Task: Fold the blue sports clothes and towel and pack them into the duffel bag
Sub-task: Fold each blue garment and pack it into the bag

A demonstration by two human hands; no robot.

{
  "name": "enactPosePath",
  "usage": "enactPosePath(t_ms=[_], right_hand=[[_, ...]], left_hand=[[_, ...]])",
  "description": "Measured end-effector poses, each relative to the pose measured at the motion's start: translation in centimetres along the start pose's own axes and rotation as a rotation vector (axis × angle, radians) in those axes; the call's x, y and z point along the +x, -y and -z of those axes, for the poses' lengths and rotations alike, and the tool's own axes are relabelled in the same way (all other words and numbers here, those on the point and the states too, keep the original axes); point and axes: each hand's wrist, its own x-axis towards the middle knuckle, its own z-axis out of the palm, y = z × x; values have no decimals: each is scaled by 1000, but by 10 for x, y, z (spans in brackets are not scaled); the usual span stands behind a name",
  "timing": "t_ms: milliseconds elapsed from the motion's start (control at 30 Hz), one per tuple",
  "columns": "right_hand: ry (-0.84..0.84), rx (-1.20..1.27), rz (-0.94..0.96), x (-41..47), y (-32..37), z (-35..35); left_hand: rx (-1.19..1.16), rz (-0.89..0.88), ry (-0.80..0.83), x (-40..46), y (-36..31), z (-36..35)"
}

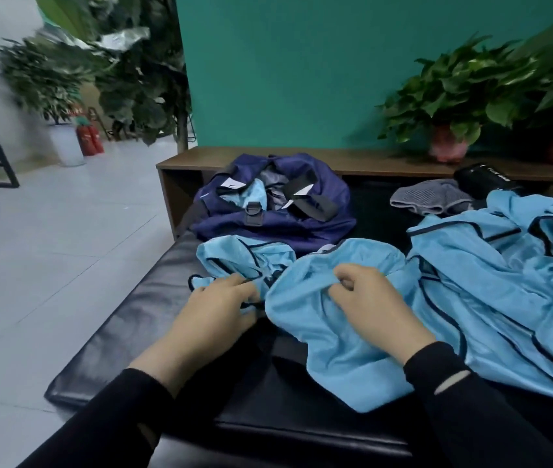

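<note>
Blue garment [319,319] lies crumpled near bench [126,336] front edge, long side running front to back. Right hand [369,305] pinches fold at top; left hand [217,309] lies mostly flat, fingers on left edge. Best: pull flat first, then fold. Bag [268,204] open at back edge.

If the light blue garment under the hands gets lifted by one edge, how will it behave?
The light blue garment probably droops limply: it already lies bunched in soft folds where the right hand pinches it. Its sheen suggests thin, slick fabric that may slide on the smooth black bench cushion.
</note>
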Motion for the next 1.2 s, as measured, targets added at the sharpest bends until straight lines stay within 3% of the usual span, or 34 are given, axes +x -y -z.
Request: enactPosePath(t_ms=[67,133,200,267,367,433,467,533,567,600,667,700,767,933,1100,1200], right_hand=[[-126,253,28,0,15,6],[-257,424,73,4,29,15],[-185,390,102,9,31,19],[-10,155,41,15,18,16],[-73,-91,12,15,1,20],[-28,-185,-4,12,-3,32],[68,-252,-20,10,-4,37],[300,-395,-54,5,-6,42],[354,-436,-60,5,-8,40],[331,-463,-39,6,-12,35],[203,-483,-17,10,-21,26],[145,-462,-11,12,-24,22],[47,-312,-10,13,-24,19],[-323,174,36,12,10,43],[-483,396,95,7,33,47],[-287,266,36,13,17,45]], left_hand=[[-121,35,-194,4,1,6],[-225,160,-492,11,6,24],[-235,321,-623,15,12,43],[-332,433,-566,18,24,48],[-492,556,-377,17,37,37],[-332,567,-272,16,38,27],[-206,517,-330,14,31,26],[-158,232,-532,9,12,28],[-208,71,-459,6,2,27],[-222,-55,-274,4,-9,24],[-75,-97,127,-1,-24,7],[-18,-58,213,-3,-26,-2],[-38,-11,120,0,-25,-11],[-134,71,-548,17,-29,30],[-530,196,-530,28,-50,82],[-939,219,-370,36,-48,69]])
